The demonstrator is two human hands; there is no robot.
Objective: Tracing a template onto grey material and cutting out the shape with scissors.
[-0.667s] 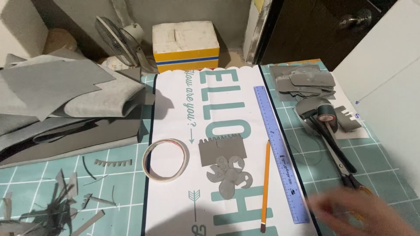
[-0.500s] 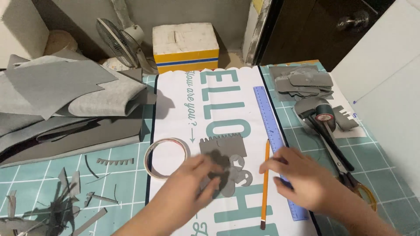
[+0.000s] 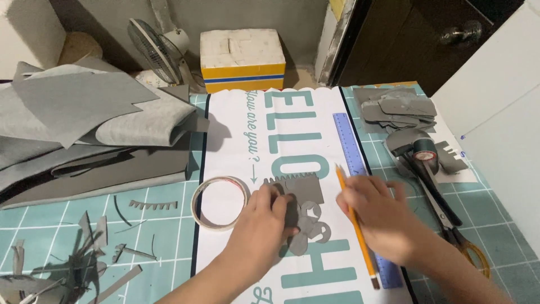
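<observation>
Looks like mid-tracing; left hand [image 3: 263,224] pressing fingers flat on grey felt cutouts [image 3: 301,211] centre of the white sheet [image 3: 236,129]; right hand [image 3: 378,217] curled loosely over yellow pencil [image 3: 354,225]; probably needs a proper grip next.

Tape roll [image 3: 220,202] lies left of cutouts [image 3: 302,214], pencil [image 3: 355,225] right.

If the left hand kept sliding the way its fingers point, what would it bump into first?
The left hand points up and to the right, and its fingers already rest on the grey cut-out shapes. Past those it would probably meet the orange pencil, then the blue ruler.
</observation>
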